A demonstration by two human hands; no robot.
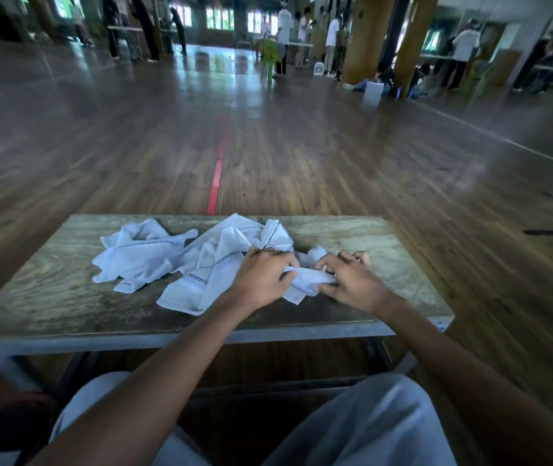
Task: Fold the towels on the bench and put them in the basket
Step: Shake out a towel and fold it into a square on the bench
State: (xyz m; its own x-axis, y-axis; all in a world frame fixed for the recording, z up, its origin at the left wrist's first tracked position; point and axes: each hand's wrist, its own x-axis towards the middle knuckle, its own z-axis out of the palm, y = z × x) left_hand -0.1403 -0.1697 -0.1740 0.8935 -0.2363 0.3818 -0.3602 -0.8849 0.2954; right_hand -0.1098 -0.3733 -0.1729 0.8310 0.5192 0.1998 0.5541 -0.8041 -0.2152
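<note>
Looking down at the lower middle of the frame, I have both hands on a bunched strip of white towel [308, 280] at the near right of the wooden bench [369, 237]. My left hand [261, 280] has its fingers curled over the strip's left end and grips it. My right hand [352, 284] pinches the right end between thumb and bent fingers, with a small tuft of cloth poking up just behind it. The strip seems to run on into the rumpled heap [214, 264] spread toward the frame's centre, though I cannot tell whether they are one piece or two. A second towel [140, 257], with a dark checked band across it, lies crumpled left of centre, touching that heap and with neither hand on it. By my reading the task is barely begun: no towel shows a clean fold, nothing is stacked, and the basket is not in view anywhere, so I cannot confirm anything as put away. Nearly everything is left: shake this towel out flat, fold it, do the same for the other, then find the basket and load it.
</note>
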